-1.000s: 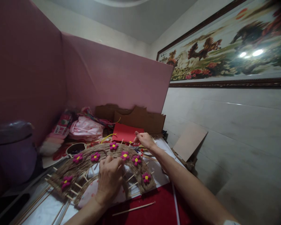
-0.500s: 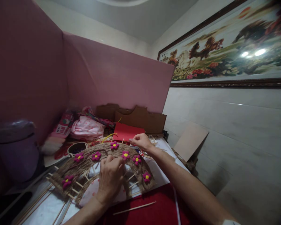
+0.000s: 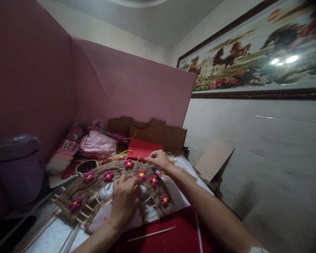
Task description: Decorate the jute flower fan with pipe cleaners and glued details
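Note:
A fan-shaped arch (image 3: 97, 174) of brown twine woven over thin wooden sticks lies in front of me. Magenta felt-like flowers with yellow centres, such as one flower (image 3: 76, 203), are spread along it. My left hand (image 3: 125, 196) is closed over the middle of the arch, its fingers curled at the inner edge of the twine band; the fingertips are hidden. Beyond the top edge, near a protruding stick end (image 3: 138, 159), my right hand (image 3: 160, 160) is pinched, thumb against fingers. What it holds, if anything, is too small to make out.
A loose stick (image 3: 151, 234) lies on dark red cloth (image 3: 179, 228). Behind the arch are red paper (image 3: 142, 147), torn cardboard (image 3: 171, 137), a cup of dark liquid (image 3: 86, 166) and bundled pink-white fabric (image 3: 98, 143). A lidded purple container (image 3: 17, 175) stands left.
My right hand's fingertips have shifted very slightly, and the pale bit seen at them before is no longer visible. My left hand and the arch look unmoved.

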`<state>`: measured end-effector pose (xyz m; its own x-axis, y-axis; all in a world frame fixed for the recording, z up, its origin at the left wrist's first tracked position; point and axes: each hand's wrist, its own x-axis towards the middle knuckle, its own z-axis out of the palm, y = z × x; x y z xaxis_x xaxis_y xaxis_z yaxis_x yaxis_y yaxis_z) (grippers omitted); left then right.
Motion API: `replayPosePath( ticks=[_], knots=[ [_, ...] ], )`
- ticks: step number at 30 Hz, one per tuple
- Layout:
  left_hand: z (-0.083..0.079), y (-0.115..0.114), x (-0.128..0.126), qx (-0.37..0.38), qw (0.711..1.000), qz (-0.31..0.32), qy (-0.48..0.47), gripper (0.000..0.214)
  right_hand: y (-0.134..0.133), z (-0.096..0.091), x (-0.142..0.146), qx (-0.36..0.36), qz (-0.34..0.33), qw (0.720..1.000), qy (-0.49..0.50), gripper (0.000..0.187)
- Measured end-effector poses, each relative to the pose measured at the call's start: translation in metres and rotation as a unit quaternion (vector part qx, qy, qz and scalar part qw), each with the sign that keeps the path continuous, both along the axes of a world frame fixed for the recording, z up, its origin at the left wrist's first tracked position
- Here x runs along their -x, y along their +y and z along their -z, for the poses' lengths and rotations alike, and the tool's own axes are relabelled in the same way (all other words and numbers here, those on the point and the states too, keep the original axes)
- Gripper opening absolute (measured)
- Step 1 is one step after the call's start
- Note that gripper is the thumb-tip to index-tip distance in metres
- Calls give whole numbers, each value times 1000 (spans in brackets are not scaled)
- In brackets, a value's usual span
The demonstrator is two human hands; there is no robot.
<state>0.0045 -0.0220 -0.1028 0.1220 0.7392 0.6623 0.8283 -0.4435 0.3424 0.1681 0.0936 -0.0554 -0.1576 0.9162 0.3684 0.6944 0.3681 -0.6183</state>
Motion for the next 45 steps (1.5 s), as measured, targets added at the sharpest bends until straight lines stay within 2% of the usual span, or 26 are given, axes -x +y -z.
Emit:
replayPosePath(
  ticks=[8, 15, 19, 24, 40, 45],
  knots=[
    [-1, -1, 0, 2, 1000, -5, 7, 18, -5, -5, -5, 0, -2, 999, 32, 47],
    [-3, -3, 0, -4, 1000, -2, 24, 18, -5, -3, -3, 25, -49, 993, 102, 23],
    [-3, -3, 0, 0, 1000, -1, 19, 18, -5, -3, -1, 42, -82, 988, 123, 19],
    [-1, -1, 0, 2, 1000, -1, 13, 17, -5, -3, -1, 39, -93, 988, 119, 15],
    [-3, -5, 0, 0, 1000, -5, 10, 16, -3, -2, 0, 24, -73, 992, 100, 12],
    [-3, -4, 1, 1, 1000, -21, 13, 17, -2, -3, -2, 24, -71, 989, 126, 23]
  ],
)
